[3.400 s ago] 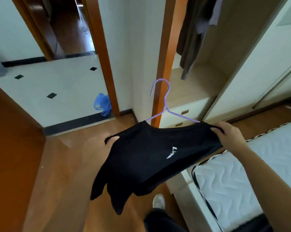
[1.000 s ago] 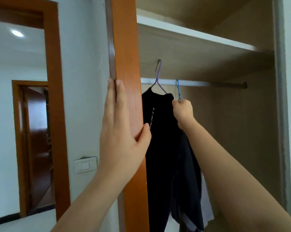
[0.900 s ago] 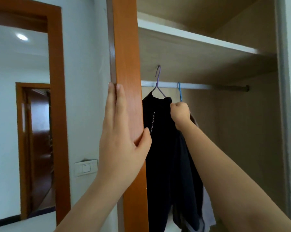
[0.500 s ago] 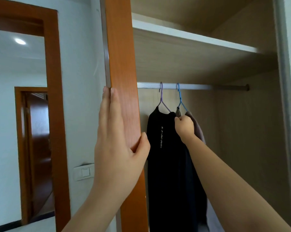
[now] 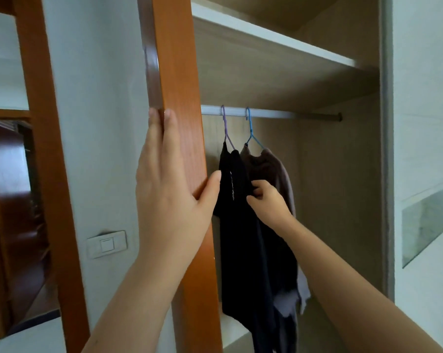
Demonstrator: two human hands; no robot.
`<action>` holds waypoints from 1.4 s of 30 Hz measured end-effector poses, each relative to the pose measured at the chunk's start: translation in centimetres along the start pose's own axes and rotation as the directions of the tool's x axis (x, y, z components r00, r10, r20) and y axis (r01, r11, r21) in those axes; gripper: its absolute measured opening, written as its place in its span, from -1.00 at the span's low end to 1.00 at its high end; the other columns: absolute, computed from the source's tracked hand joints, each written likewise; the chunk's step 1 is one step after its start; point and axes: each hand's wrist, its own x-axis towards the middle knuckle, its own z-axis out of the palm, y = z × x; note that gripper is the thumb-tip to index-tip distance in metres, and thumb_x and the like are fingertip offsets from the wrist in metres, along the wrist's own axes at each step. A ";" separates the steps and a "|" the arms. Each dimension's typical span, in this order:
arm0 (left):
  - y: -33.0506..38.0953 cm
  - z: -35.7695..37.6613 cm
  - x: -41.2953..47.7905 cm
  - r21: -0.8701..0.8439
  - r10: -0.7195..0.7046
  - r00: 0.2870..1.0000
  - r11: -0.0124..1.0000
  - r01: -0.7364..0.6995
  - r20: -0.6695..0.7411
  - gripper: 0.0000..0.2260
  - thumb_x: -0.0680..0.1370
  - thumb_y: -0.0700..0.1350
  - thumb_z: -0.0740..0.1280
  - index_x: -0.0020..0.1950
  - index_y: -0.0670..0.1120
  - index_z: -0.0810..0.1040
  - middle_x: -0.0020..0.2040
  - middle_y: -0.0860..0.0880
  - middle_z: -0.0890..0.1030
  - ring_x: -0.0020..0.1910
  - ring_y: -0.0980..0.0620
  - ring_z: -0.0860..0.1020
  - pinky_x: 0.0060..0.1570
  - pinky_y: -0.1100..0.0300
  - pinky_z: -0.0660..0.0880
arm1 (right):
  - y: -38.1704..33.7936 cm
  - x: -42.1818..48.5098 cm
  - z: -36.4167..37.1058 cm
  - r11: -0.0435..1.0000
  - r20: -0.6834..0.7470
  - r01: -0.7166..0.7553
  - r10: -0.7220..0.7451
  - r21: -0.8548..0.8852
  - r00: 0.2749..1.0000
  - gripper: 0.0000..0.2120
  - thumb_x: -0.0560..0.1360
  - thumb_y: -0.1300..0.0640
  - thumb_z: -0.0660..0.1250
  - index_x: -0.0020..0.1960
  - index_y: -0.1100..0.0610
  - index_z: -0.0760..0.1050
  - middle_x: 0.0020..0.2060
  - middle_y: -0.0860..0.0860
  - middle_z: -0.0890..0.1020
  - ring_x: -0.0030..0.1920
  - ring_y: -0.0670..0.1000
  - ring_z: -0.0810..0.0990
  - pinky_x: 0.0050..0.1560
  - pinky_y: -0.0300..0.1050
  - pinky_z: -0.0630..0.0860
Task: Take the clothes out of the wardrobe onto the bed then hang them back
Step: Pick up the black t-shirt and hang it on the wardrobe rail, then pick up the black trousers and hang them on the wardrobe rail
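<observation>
A black T-shirt [image 5: 243, 245] hangs on a purple hanger [image 5: 226, 128] from the wardrobe rail [image 5: 291, 115]. Beside it on the right, a grey-brown garment [image 5: 271, 169] hangs on a blue hanger [image 5: 250, 128]. My right hand [image 5: 266, 202] pinches the black T-shirt's fabric near its shoulder, below the hangers. My left hand [image 5: 169, 194] lies flat with straight fingers against the orange wooden wardrobe frame [image 5: 179, 85], the thumb wrapped round its inner edge.
A shelf [image 5: 274, 44] runs above the rail. The right half of the rail is bare. A pale sliding door [image 5: 424, 149] with a glass strip stands at the right. A light switch [image 5: 107, 244] sits on the white wall left of the frame, beside a doorway.
My right hand has dropped from the hanger necks down to the black T-shirt's shoulder fabric. The black T-shirt now hangs from the rail. The left hand stays on the frame.
</observation>
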 end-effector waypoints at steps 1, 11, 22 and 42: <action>0.1 -0.1 -0.3 0.010 -0.002 1.000 1.000 0.002 -0.007 -0.30 0.45 0.11 0.24 0.48 -0.09 0.04 0.51 -0.15 0.13 0.41 0.19 0.02 0.37 0.27 0.04 | 0.4 -1.9 -0.4 1.000 0.016 -0.009 0.009 0.012 1.000 -0.54 0.52 0.17 0.23 0.40 0.12 0.26 0.25 0.11 0.45 0.11 0.03 0.51 0.01 -0.24 0.38; 2.5 -0.7 -13.3 -0.154 0.281 0.960 0.949 -0.275 0.019 -0.80 0.49 -0.18 0.33 0.10 -0.15 0.53 0.14 -0.23 0.56 0.12 -0.16 0.52 0.13 0.08 0.42 | 9.9 -22.3 -3.8 0.964 -0.001 -0.266 0.266 -0.019 0.964 -0.73 0.48 0.25 0.30 0.02 -0.10 0.42 -0.10 -0.18 0.58 -0.11 -0.40 0.53 -0.11 -0.56 0.40; 6.1 1.6 -38.5 -0.332 0.133 0.403 0.814 0.477 0.905 -0.78 0.51 -0.13 0.27 0.11 -0.13 0.55 -0.05 -0.05 0.62 -0.09 0.01 0.60 -0.14 0.33 0.44 | 19.5 -51.6 -8.3 0.364 -0.216 -0.931 0.910 0.002 0.355 -0.83 0.50 0.30 0.24 0.05 0.11 0.48 -0.09 0.12 0.64 -0.06 0.13 0.60 -0.06 -0.10 0.45; 19.1 -21.3 -56.1 -0.062 0.254 -0.406 0.901 0.429 0.878 -0.80 0.56 -0.14 0.19 0.14 -0.09 0.51 0.08 -0.10 0.59 0.04 -0.09 0.56 -0.07 0.16 0.47 | 3.2 -93.1 -13.1 -0.117 -0.281 -0.730 0.873 0.673 -0.399 -0.79 0.53 0.25 0.19 0.15 0.18 0.44 -0.12 0.12 0.59 -0.21 0.05 0.56 -0.28 -0.15 0.39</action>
